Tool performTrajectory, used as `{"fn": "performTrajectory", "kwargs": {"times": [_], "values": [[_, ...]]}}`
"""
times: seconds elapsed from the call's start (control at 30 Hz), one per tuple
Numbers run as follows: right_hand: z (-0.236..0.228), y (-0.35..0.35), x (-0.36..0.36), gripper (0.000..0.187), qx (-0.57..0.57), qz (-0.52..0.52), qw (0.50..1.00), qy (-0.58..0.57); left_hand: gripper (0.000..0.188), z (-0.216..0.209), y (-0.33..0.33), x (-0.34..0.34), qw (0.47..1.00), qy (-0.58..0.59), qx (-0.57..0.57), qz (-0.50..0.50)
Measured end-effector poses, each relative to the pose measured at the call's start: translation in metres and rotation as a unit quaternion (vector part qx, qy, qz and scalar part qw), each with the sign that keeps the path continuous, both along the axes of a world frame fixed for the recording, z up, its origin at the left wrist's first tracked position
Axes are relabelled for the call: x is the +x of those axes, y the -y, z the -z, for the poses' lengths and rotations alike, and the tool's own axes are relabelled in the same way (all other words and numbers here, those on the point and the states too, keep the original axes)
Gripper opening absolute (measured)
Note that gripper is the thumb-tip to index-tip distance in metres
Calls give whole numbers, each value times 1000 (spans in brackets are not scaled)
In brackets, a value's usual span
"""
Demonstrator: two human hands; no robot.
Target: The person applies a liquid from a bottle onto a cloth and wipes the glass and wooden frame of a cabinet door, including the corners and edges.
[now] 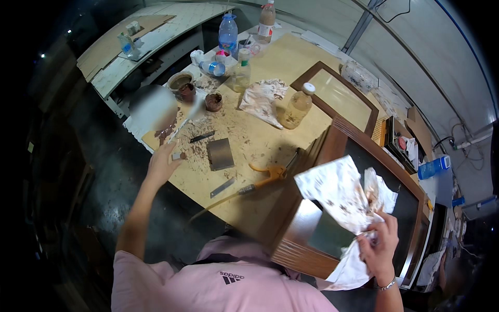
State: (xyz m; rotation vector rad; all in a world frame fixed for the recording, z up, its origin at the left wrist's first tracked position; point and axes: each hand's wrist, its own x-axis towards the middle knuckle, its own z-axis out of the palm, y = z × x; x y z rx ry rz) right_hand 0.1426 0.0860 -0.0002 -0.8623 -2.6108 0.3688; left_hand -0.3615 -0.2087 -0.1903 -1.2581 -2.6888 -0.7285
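Note:
My right hand (378,243) is closed on a crumpled white rag (332,187) with brown stains, over a brown wooden frame piece (340,140) with dark panels. Parts of the rag hang on both sides of the fingers. At the table's left edge, my left hand (162,165) reaches out with thumb and index finger apart. Close to those fingertips lie a small brownish block (179,155) and the lower end of a thin white stick (179,127). Beyond them stand brown-smeared cups (213,102). A dark flat plate (220,154) and a black blade-like strip (202,137) lie to the right.
An orange air blow gun (270,172) with a hose and a metal scraper blade (222,187) lie near the front edge. Farther back are a bottle of yellowish liquid (298,108), another stained rag (263,101), a glazed wooden frame (340,96) and a large water bottle (227,34).

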Motion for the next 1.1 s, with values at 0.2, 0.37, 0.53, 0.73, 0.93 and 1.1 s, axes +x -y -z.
{"fn": "performTrajectory", "kwargs": {"times": [0.2, 0.37, 0.53, 0.73, 0.93, 1.1], "values": [[-18, -33, -4, 26, -64, 184, 931, -308, 35, 60, -33, -32, 988, 145, 10, -46], [-49, -36, -19, 41, 106, 224, 894, -372, 31, -35, -105, 9, 817, 496, 289, 58], [-26, 18, -16, 37, 45, 199, 973, 106, 32, -101, -206, 79, 642, 664, 308, 228], [6, 18, -19, 37, 205, 222, 951, 64, 33, -115, -281, 118, 701, 526, 332, 349], [14, 15, -12, 37, 124, 233, 962, 64, 33, -123, -305, 133, 846, 280, 268, 366], [13, 14, -15, 38, 123, 229, 964, 64, 33, -127, -344, 125, 883, 112, 270, 367]]}}
